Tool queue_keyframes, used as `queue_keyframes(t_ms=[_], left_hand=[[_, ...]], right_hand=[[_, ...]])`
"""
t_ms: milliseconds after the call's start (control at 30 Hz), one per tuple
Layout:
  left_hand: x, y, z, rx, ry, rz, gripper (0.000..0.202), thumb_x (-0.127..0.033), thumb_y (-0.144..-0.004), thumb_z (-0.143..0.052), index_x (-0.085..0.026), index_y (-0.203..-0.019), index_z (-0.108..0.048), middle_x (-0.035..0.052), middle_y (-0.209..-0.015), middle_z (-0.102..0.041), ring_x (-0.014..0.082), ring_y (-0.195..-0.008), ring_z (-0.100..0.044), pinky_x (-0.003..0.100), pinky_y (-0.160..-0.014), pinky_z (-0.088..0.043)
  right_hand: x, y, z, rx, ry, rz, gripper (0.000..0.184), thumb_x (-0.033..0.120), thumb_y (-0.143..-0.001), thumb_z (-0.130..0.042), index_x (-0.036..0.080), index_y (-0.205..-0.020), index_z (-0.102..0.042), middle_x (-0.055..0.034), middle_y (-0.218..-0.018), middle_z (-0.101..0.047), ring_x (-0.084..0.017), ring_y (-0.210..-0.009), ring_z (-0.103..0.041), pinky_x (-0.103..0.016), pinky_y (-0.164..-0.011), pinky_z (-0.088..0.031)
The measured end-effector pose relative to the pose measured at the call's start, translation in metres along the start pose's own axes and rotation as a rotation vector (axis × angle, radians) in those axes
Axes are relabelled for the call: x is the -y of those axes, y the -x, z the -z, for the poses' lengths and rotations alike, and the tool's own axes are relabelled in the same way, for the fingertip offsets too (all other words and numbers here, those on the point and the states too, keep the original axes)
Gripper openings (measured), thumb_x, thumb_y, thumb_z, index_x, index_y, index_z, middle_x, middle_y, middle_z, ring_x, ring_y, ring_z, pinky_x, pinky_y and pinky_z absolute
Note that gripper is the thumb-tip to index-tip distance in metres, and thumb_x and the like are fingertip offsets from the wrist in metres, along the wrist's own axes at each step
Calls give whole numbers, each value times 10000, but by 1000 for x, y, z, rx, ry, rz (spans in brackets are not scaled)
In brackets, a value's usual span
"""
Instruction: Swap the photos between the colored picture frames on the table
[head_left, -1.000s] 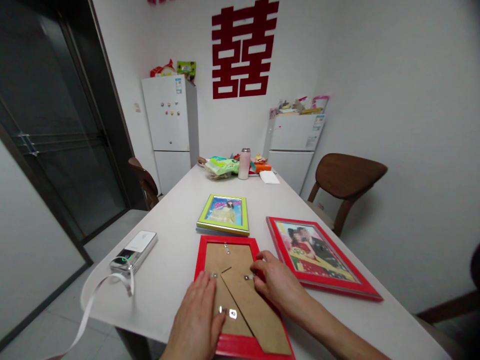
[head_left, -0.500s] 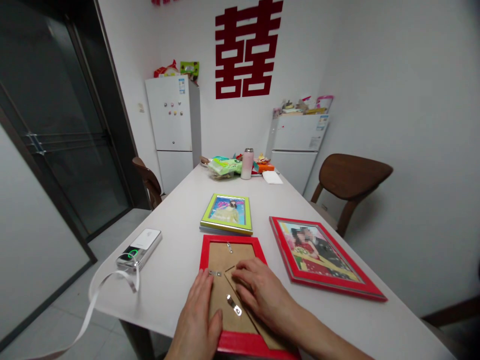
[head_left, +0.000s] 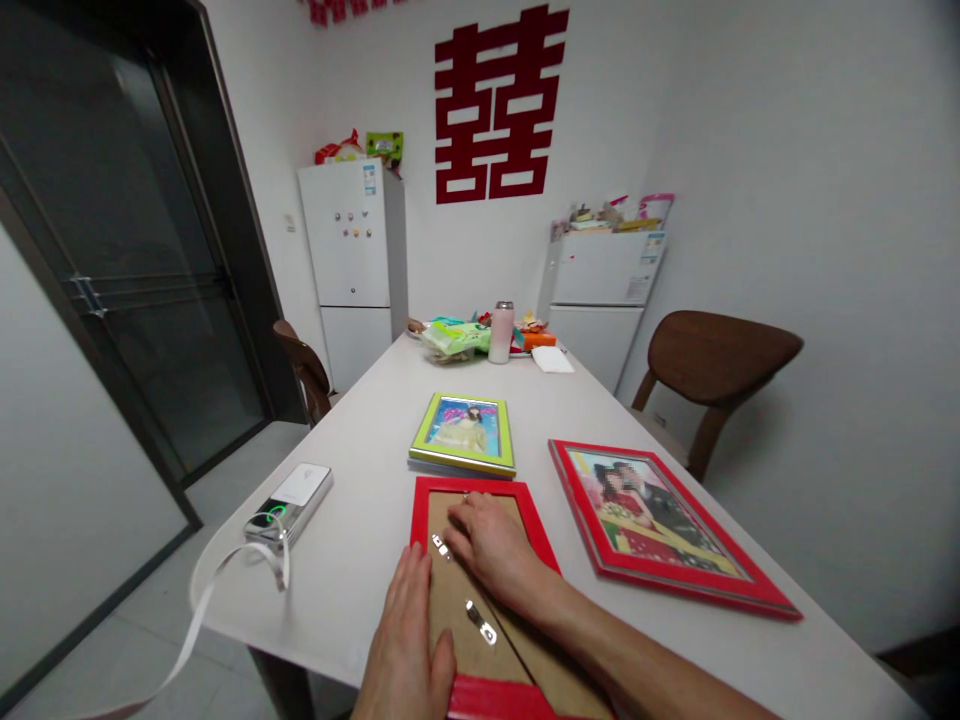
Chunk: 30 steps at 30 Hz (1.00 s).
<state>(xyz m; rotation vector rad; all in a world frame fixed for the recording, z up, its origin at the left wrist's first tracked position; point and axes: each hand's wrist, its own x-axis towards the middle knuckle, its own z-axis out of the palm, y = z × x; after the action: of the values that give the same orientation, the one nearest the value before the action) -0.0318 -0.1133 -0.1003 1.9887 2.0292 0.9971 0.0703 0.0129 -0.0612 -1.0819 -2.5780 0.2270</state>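
A red picture frame (head_left: 541, 535) lies face down before me, with its brown backing board (head_left: 450, 625) showing. My left hand (head_left: 409, 635) rests along the frame's left side, fingers stretched out and thumb apart over the board. Curled over the upper part of the board, my right hand (head_left: 495, 545) has its fingertips by the top metal tab, which is mostly hidden. A left metal tab (head_left: 441, 547) and a lower metal clip (head_left: 481, 622) show on the board. Partly beneath my right forearm lies the board's stand flap (head_left: 555, 665).
A green photo frame (head_left: 463, 432) lies beyond, and a larger red photo frame (head_left: 667, 520) to the right. A power bank (head_left: 292, 505) with a white strap (head_left: 196, 625) sits left. Farther back stand a pink bottle (head_left: 502, 333) and bags (head_left: 456, 340). A chair (head_left: 720, 355) stands right.
My right hand has moved up the backing board from the middle to the top tab. The left tab has turned to a slant. My left hand stays on the frame's left side.
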Motion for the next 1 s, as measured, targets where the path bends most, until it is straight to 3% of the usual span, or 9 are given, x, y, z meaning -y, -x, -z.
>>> queue_keyframes(t_ms=[167, 300, 467, 633, 733, 867, 1000], left_hand=[[-1, -1, -7, 16, -5, -4, 570, -59, -667, -367, 7, -1228, -297, 184, -1328, -267, 229, -1233, -201, 400, -995, -259], [-3, -3, -11, 27, 7, -6, 609, -42, -641, -384, -15, -1241, -283, 171, -1336, -254, 226, -1237, -190, 411, -998, -252], [-12, -11, -10, -16, 109, 29, 619, -36, -619, -404, -27, -1231, -311, 167, -1322, -286, 242, -1228, -214, 438, -996, -247], [-14, -11, -13, -18, 164, 30, 629, -36, -613, -423, -42, -1232, -319, 161, -1324, -283, 247, -1227, -215, 442, -996, -243], [-11, -7, -15, -26, 178, 13, 616, -42, -634, -419, -59, -1240, -310, 145, -1330, -279, 236, -1230, -212, 428, -1000, -245], [-11, -6, -15, -36, 189, 34, 611, -51, -641, -424, -73, -1242, -311, 132, -1333, -285, 229, -1230, -219, 419, -1007, -235], [-15, -8, -11, -22, 224, 80, 584, -79, -656, -429, -66, -1231, -328, 134, -1326, -299, 220, -1227, -235, 405, -1014, -220]], right_hand=[[-28, -5, 3, -45, 60, -116, 255, 251, -790, -396, 136, -820, -622, -96, -823, -540, -184, -805, -455, -269, -713, -315], [-32, -7, 1, -44, 54, -117, 257, 249, -776, -414, 197, -932, -612, -74, -855, -538, -178, -812, -450, -263, -712, -316], [-33, -4, 13, -43, 14, -88, 277, 235, -790, -373, 153, -894, -616, -72, -836, -557, -167, -814, -472, -257, -719, -331], [-32, 24, 40, -8, -66, -33, 271, 318, -756, -422, 161, -860, -617, -61, -854, -561, -169, -813, -489, -261, -725, -350], [-29, 50, 50, 19, -91, -80, 331, 386, -692, -493, 165, -915, -598, -72, -868, -558, -190, -813, -493, -282, -719, -361], [-24, 71, 45, 60, -75, -113, 389, 358, -623, -553, 192, -974, -572, -73, -871, -551, -202, -805, -495, -298, -712, -367], [-21, 70, 38, 62, -132, -133, 406, 243, -606, -528, 191, -1008, -548, -70, -891, -548, -185, -801, -506, -282, -717, -376]])
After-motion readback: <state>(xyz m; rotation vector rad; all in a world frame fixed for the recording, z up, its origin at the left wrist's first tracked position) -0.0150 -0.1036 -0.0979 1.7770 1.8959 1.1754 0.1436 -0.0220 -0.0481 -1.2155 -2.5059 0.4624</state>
